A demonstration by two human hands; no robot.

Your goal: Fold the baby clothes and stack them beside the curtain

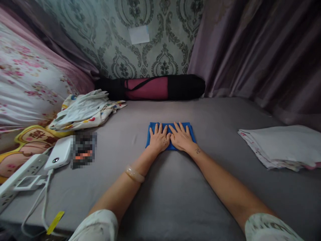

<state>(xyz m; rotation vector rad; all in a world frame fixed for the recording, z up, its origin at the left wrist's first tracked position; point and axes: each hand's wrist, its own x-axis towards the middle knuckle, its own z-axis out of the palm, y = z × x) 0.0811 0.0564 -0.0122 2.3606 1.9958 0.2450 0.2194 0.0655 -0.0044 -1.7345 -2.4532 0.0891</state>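
A blue folded cloth [172, 146] lies flat on the grey bed sheet [160, 194], in the middle of the view. My left hand [159, 138] rests on its left half, palm down with the fingers spread. On the right half lies my right hand [181, 136], also flat and spread. The two thumbs meet near the cloth's centre. Both palms hide much of the cloth, and its far edge shows beyond the fingertips. A pale bangle [134, 174] sits on my left forearm.
At right lies a folded white cloth [288, 144]. A black and maroon long bag [147, 88] lies along the wall. On the left are crumpled clothes [85, 108], a white power bank [59, 152], a power strip [23, 175] with cables, and a yellow cushion [27, 147].
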